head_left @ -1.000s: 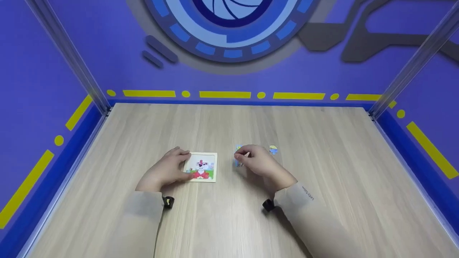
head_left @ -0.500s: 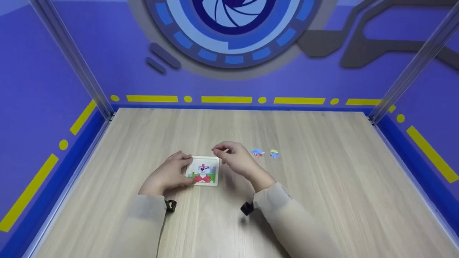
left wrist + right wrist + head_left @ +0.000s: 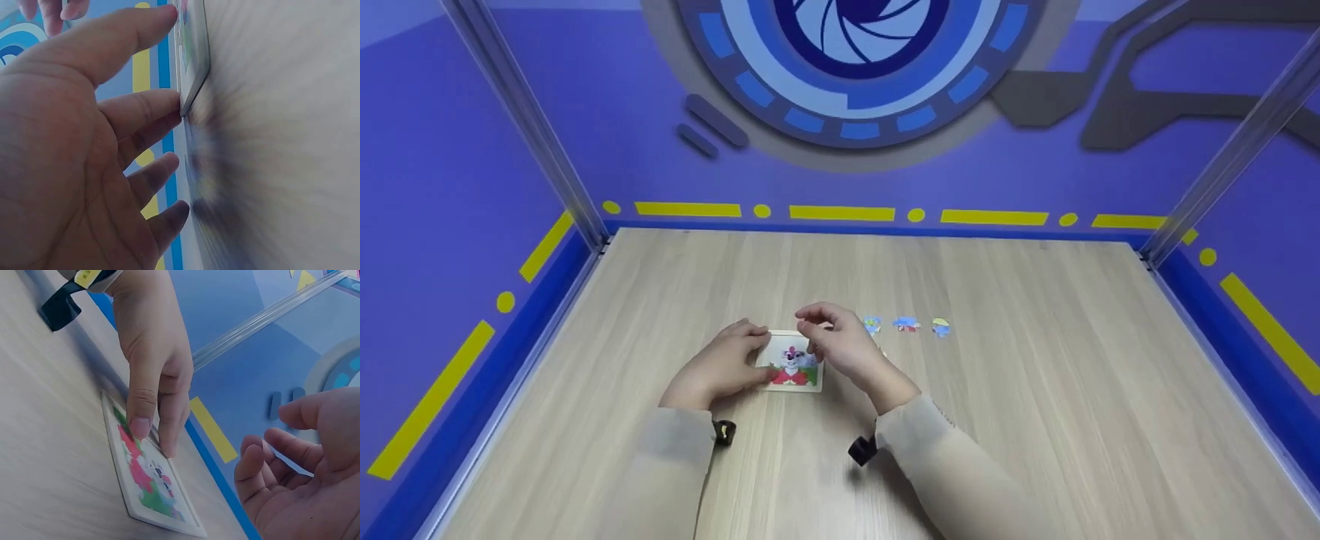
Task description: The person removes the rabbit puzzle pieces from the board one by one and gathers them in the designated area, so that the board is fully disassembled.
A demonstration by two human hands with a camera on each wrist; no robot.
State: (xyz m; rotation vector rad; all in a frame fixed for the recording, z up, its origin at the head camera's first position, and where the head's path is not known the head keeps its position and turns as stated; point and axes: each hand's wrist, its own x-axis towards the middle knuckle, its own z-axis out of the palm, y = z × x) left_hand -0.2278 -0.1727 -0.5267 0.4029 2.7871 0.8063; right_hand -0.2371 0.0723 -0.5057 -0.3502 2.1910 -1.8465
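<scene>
A small square puzzle board point(image 3: 808, 389) with a pale raised border lies on the table, showing a red-clad cartoon animal; its upper part is bare white. My left hand point(image 3: 725, 361) steadies its left side, thumb on the near part and forefinger at the far edge. In the right wrist view, thumb and forefinger of the left hand point(image 3: 152, 354) touch the board point(image 3: 135, 506). Over the board's right far corner hovers my right hand point(image 3: 844, 345), fingers bent. A thin pale edge of a puzzle piece point(image 3: 289, 464) shows between the fingers of the right hand point(image 3: 315, 478), mostly hidden.
Right of the board lie a blue and yellow puzzle piece point(image 3: 872, 325), a blue and red piece point(image 3: 907, 324) and a yellow-topped blue piece point(image 3: 941, 326). The wooden table point(image 3: 1035, 390) is enclosed by blue-purple panels point(image 3: 780, 172) at the back and sides.
My right hand has moved left from the loose pieces to above the board, uncovering pieces behind it. My left hand has stayed on the board. The head view has shifted slightly.
</scene>
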